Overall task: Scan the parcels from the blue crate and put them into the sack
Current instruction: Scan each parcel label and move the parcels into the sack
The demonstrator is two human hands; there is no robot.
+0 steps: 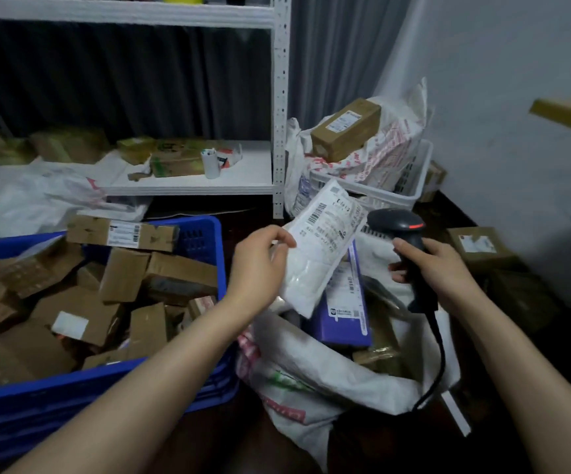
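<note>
My left hand (pixel 260 268) grips a white soft parcel (pixel 318 248) by its left edge, label side up, above the open white sack (pixel 311 378). Just to its right, my right hand (pixel 438 265) holds a black barcode scanner (pixel 400 230) by the handle, its head close to the parcel's label and its cable hanging down. The sack holds a purple parcel (pixel 345 309) and some brown boxes. The blue crate (pixel 205 234) on the left is full of several cardboard parcels.
A white metal shelf (pixel 188 186) with boxes and a pen cup stands behind the crate. A white basket (pixel 410 193) with a printed sack and a brown box sits at the back right. More boxes (pixel 475 244) lie on the dark floor by the wall.
</note>
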